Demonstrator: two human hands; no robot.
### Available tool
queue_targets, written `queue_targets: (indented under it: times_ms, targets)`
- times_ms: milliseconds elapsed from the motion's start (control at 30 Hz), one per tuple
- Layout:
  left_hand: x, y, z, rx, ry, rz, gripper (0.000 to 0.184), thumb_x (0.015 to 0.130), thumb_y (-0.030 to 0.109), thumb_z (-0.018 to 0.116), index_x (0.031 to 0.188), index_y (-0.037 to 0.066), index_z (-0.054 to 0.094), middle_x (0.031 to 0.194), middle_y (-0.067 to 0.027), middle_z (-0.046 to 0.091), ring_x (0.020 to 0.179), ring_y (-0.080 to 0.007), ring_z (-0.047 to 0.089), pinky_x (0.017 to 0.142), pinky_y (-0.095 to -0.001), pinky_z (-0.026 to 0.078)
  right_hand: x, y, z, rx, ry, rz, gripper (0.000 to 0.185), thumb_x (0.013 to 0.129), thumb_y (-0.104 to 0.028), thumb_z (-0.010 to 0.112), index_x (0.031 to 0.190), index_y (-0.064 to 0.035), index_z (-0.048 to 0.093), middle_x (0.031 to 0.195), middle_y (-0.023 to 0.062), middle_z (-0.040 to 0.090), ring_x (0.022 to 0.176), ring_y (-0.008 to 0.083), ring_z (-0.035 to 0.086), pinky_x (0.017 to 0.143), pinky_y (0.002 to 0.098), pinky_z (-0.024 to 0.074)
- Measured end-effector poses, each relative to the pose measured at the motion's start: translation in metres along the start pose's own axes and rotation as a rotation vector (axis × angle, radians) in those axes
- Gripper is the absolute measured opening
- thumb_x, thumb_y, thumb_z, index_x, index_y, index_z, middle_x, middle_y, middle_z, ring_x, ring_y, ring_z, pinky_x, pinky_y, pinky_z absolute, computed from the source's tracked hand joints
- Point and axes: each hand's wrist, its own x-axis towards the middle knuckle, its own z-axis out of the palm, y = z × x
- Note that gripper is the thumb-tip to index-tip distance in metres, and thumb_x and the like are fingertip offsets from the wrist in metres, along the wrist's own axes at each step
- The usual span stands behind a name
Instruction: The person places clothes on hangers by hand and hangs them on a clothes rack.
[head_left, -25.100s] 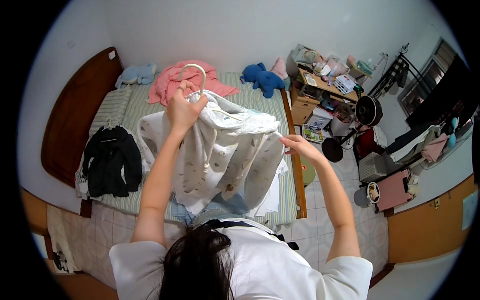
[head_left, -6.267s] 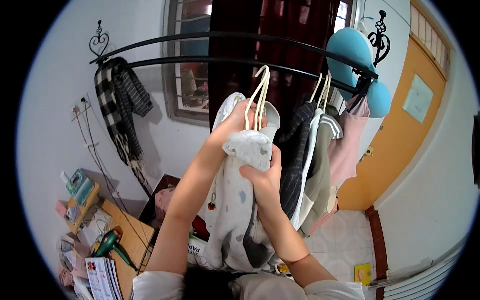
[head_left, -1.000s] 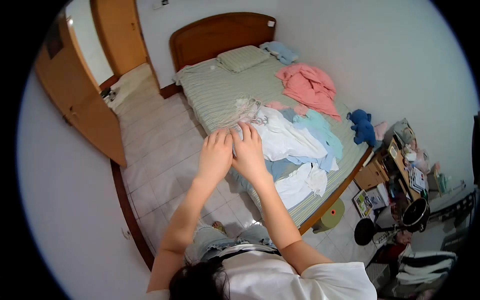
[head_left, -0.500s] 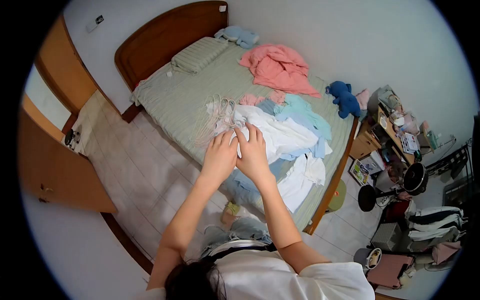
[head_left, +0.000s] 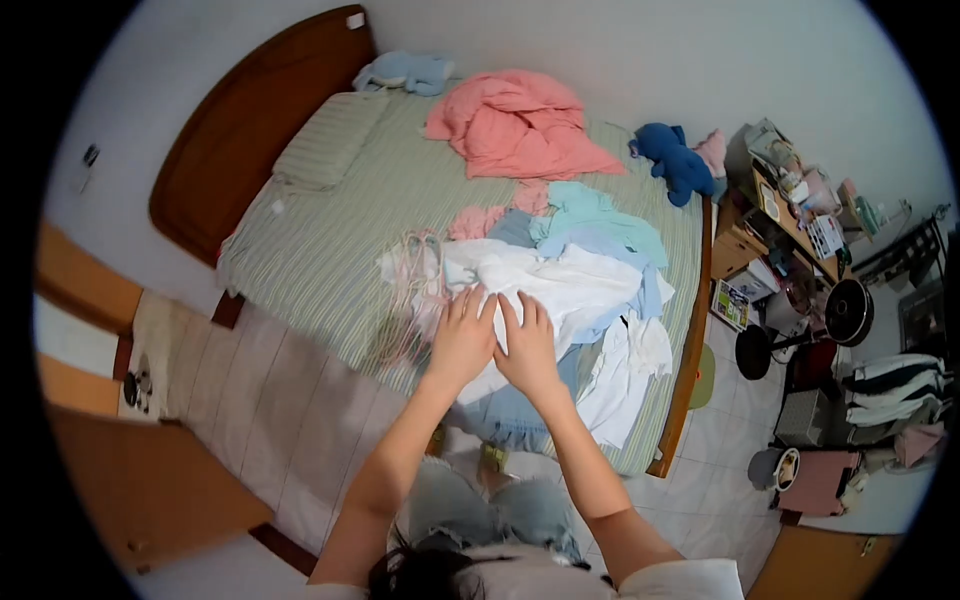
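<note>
My left hand (head_left: 464,338) and my right hand (head_left: 527,348) are held out side by side, thumbs close together, fingers stretched and slightly apart. Neither seems to hold anything. They appear in front of a white garment (head_left: 570,285) spread on the bed; whether they touch it I cannot tell. Just left of them lies a bundle of thin pale hangers (head_left: 408,300). Around the white garment are a mint-green garment (head_left: 605,222), a pink piece of clothing (head_left: 475,222), a blue denim garment (head_left: 515,410) and a second white garment (head_left: 622,385).
The bed (head_left: 330,230) has a wooden headboard (head_left: 250,140), a pillow (head_left: 328,140), a crumpled pink blanket (head_left: 515,125) and a blue plush toy (head_left: 675,165). To the right stand a cluttered desk (head_left: 790,225), a black fan (head_left: 848,310) and hanging clothes (head_left: 895,385). Tiled floor (head_left: 270,350) lies to the left.
The view has swung, so the bed appears shifted left and more level. My hands sit slightly lower and farther right in view, still side by side.
</note>
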Motion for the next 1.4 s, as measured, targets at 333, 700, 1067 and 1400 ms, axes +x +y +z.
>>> queue_targets:
  times_ms: [333,700,1067,1400]
  targets:
    - [0.030,-0.126,0.272,-0.057,-0.388,0.121,0.061,0.075,0.008,0.052,0.133,-0.001,0.035,0.139,-0.0221,0.033,0.123,-0.0362,0.038,0.098,-0.0482,0.036,-0.028,0.181,0.197,-0.101,-0.322,0.476,0.071,0.072,-0.015,0.064,0.136,-0.0080,0.033,0.133,0.0287,0.031,0.119,0.0436,0.037,0.097,0.0476,0.0361]
    - [0.099,-0.184,0.461,-0.237,-0.510,0.174,0.056,0.072,0.004,0.055,0.126,-0.003,0.042,0.134,-0.0230,0.035,0.121,-0.0377,0.038,0.099,-0.0438,0.036,-0.128,0.300,0.328,-0.039,-0.104,0.996,0.070,0.074,-0.014,0.064,0.136,-0.0095,0.033,0.139,0.0318,0.019,0.118,0.0531,0.035,0.095,0.0462,0.0387]
    - [0.176,-0.136,0.568,-0.596,-0.457,-0.023,0.033,0.070,0.010,0.061,0.101,0.000,0.051,0.123,-0.0241,0.049,0.113,-0.0349,0.049,0.093,-0.0386,0.041,-0.163,0.335,0.381,0.386,-0.053,1.049,0.083,0.072,-0.017,0.068,0.135,0.0101,0.021,0.143,0.0302,0.014,0.129,0.0443,0.026,0.103,0.0395,0.0323]
    - [0.139,-0.107,0.547,-0.528,-0.873,0.005,0.067,0.069,0.036,0.064,0.125,0.005,0.045,0.107,-0.0203,0.061,0.098,-0.0341,0.059,0.082,-0.0410,0.046,-0.165,0.342,0.377,0.377,-0.166,1.061,0.086,0.075,-0.026,0.064,0.138,0.0081,0.015,0.143,0.0300,0.015,0.130,0.0438,0.024,0.105,0.0392,0.0302]
